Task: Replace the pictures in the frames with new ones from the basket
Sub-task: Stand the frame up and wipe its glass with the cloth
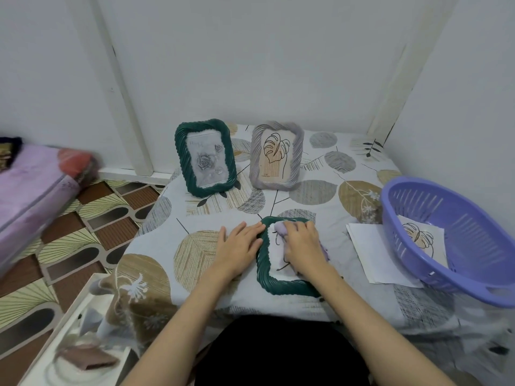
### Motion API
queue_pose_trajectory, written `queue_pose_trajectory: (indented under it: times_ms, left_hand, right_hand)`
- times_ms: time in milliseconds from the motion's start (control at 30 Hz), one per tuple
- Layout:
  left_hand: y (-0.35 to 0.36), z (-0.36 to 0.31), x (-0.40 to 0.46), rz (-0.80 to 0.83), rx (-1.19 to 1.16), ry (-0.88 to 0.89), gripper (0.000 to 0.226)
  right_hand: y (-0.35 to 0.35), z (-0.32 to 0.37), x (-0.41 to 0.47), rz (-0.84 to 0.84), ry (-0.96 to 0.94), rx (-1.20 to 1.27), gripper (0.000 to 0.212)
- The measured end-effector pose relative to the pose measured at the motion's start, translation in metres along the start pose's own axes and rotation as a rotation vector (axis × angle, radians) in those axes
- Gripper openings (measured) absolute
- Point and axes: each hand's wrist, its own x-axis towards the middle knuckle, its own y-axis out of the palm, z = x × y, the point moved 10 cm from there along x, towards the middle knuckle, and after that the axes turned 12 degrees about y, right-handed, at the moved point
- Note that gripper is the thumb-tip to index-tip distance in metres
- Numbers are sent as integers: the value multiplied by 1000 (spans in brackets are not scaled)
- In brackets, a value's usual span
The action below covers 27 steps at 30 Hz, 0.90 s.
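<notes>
So my left hand is flat, fingers straight, against the edge of the green frame lying near me on the surface. My right hand is curled round a purple cloth on its picture. The basket sits right, with a leaf print inside.

Green standing frame: faint script above the rose print, too blurred to read.
Grey standing frame: small dark line of print at the picture's lower left, too small to read.
Readable text elsewhere: none legible.
</notes>
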Motion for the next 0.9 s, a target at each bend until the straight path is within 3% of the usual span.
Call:
queue_pose_trajectory:
  times_ms: [167, 233, 400, 567, 733, 833, 900]
  left_hand:
    - [-1, 1, 1, -2, 2, -3, 40]
    - [-1, 3, 1, 7, -8, -8, 40]
    - [-1, 3, 2, 9, -21, -4, 40]
    - [0, 2, -1, 4, 11, -4, 41]
    - [1, 2, -2, -3, 8, -3, 40]
    - [1, 1, -2, 1, 9, -1, 40]
    - [1, 1, -2, -1, 11, -3, 40]
  right_hand:
    - [0, 2, -15, 42, -114, 125, 39]
    - [-6, -8, -22, -23, -146, 76, 41]
    - [1, -15, 1, 20, -24, 22, 38]
    - [6, 8, -7, 15, -71, 125, 61]
    - [-7, -5, -25, -102, -167, 6, 37]
    - [-11, -9, -11, -178, -36, -28, 21]
    - [-6, -2, 1, -136, 70, 18, 21]
